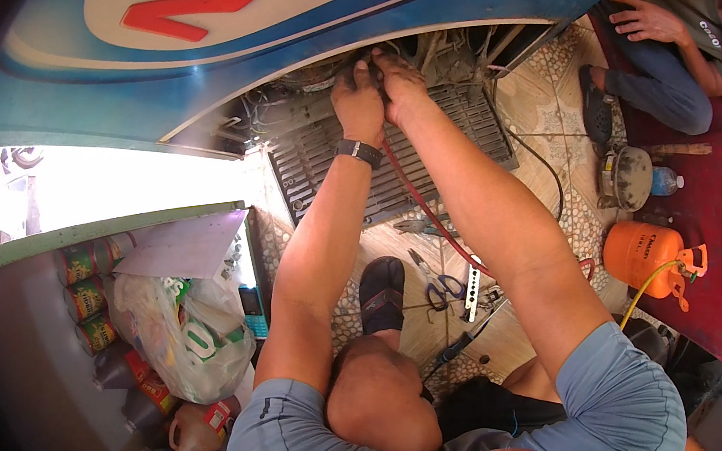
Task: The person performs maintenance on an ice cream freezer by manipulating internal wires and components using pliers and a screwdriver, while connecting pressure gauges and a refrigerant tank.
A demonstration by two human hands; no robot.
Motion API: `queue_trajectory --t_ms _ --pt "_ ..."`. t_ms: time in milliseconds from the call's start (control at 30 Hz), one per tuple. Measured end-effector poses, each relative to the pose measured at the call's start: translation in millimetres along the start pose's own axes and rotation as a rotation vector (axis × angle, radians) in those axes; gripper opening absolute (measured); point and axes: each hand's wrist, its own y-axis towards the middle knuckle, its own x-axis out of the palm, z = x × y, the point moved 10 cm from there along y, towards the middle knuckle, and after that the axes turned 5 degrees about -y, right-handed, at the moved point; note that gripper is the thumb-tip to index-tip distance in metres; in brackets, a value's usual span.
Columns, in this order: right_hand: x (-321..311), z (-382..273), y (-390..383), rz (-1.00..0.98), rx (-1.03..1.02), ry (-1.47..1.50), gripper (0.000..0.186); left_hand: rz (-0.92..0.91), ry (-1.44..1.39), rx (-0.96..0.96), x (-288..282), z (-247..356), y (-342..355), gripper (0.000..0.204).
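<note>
Both my hands reach into the open machine compartment under a blue cabinet front. My left hand, with a black watch at its wrist, is closed, fingers bent in. Close against it, my right hand is closed too, its fingertips among dark, dirty parts. What they grip is hidden. A red hose comes out beneath my hands and runs toward my right forearm. Below the compartment, a dark slatted grille lies on the tiled floor.
Near my foot lie pliers, scissors and a screwdriver. An orange gas cylinder with a yellow hose stands right, beside a round tin. Another person sits back right. Shelved bottles and a plastic bag are left.
</note>
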Motion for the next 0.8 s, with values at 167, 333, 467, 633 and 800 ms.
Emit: queue_trajectory --t_ms 167,333,467,633,800 --pt "1.4 3.0 -4.2 0.014 0.010 0.031 0.025 0.035 0.129 0.037 -5.3 -2.9 6.6 0.030" --pt "1.2 -1.1 -0.1 -0.009 -0.060 0.030 0.026 0.071 0.278 -0.081 -8.9 -19.8 14.2 0.029" --pt "1.6 4.1 13.2 -0.094 -0.031 0.074 0.026 0.017 0.059 0.156 6.7 -4.6 8.7 0.031" --pt "-2.2 6.4 9.3 -0.080 -0.011 0.030 0.033 0.095 -0.128 -0.101 -7.6 -28.8 6.8 0.028" --pt "-4.3 2.2 11.7 -0.058 -0.047 -0.003 0.026 0.023 0.030 -0.117 1.1 -22.6 8.4 0.031"
